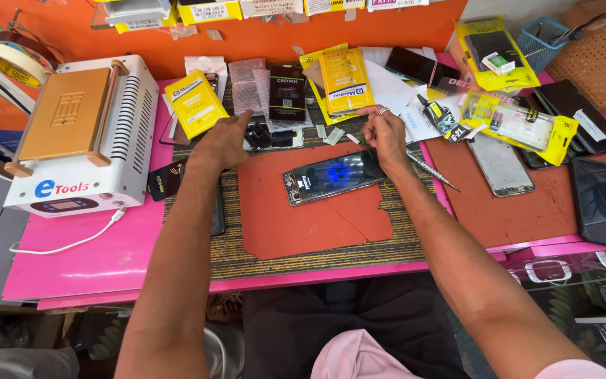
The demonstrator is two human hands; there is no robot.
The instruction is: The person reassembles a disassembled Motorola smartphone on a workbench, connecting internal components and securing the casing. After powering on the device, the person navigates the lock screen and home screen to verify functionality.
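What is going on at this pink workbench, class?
A person sits at a pink bench with both arms stretched forward. The right hand rests at the top edge of an opened phone lying on a red mat. The left hand reaches for a small dark part beyond the mat. A screwdriver lies beside the right wrist.

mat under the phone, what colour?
Reddish-orange mat beneath the phone; head view shows it.
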